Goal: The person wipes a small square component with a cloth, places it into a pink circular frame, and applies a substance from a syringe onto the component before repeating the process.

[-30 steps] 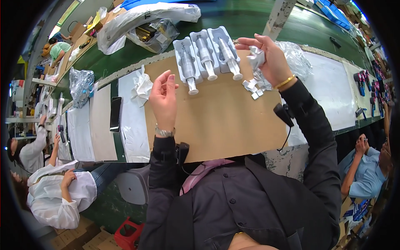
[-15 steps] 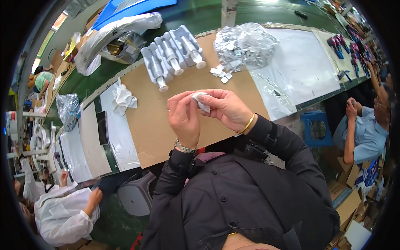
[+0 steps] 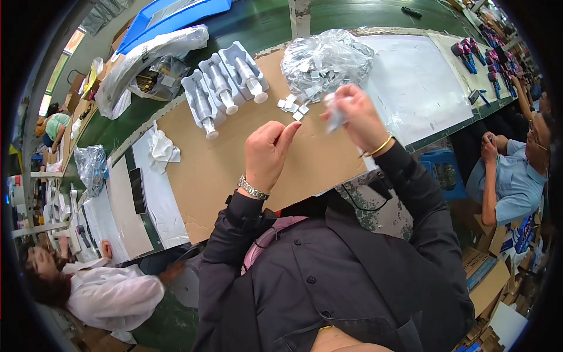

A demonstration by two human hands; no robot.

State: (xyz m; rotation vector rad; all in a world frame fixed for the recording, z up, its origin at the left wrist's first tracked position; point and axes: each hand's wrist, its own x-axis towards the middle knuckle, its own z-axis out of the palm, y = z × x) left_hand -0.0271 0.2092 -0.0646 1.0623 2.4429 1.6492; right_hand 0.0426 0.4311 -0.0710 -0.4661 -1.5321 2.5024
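We are raising both hands above the cardboard sheet on the bench: our left hand is curling loosely, holding nothing, while our right hand is pinching a small clear packet, keeping near the bag of packets and foam trays beyond.

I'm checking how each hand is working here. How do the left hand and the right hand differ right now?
The left hand is loosely curled and shows nothing in its grip; the right hand pinches a small clear packet. The left hand wears a silver wristwatch; the right hand wears a gold bangle. The right hand is nearer the clear bag of small parts. Both are raised over the brown cardboard sheet.
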